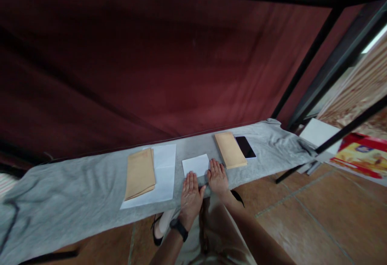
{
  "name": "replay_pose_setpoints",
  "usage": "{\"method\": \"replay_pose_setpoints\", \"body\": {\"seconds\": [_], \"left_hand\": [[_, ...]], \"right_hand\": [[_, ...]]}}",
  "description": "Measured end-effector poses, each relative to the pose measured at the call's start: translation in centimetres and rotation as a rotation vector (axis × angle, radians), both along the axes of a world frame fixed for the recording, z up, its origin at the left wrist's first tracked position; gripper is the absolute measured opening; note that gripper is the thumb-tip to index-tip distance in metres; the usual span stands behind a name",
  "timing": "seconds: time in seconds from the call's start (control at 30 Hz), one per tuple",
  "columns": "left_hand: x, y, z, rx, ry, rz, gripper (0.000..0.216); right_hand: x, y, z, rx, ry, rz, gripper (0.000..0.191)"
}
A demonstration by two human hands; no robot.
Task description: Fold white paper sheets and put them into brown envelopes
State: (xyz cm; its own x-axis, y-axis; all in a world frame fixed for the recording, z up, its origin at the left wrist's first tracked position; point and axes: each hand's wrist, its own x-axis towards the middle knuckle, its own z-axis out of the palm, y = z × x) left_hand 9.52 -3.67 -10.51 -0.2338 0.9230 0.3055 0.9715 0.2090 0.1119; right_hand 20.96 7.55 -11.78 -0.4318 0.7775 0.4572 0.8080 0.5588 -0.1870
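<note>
A small white sheet of paper, perhaps folded, lies on the grey cloth in front of me. My left hand rests flat on its near left edge, fingers stretched out and pointing away from me. Against its right edge, my right hand lies palm down with the fingers extended. Neither hand grips anything. Just beyond my right hand is a stack of brown envelopes. To the left, more brown envelopes lie on top of a larger creased white sheet.
A dark-screened phone sits right of the right-hand envelopes. Grey cloth covers the narrow bench. Behind it hangs a dark red sheet. Black metal bars and a red and yellow box stand at the right.
</note>
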Motion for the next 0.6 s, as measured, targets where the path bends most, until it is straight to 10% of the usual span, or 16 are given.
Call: {"method": "replay_pose_setpoints", "body": {"seconds": [0.3,0.6], "left_hand": [[-0.6,-0.4,-0.1,-0.006,-0.015,0.028,0.06],[-0.4,4.1,1.4,-0.046,-0.071,-0.116,0.055]], "right_hand": [[1.3,-0.7,2.3,-0.109,-0.049,0.375,0.046],[1.0,-1.7,1.9,-0.163,-0.055,0.283,0.049]]}}
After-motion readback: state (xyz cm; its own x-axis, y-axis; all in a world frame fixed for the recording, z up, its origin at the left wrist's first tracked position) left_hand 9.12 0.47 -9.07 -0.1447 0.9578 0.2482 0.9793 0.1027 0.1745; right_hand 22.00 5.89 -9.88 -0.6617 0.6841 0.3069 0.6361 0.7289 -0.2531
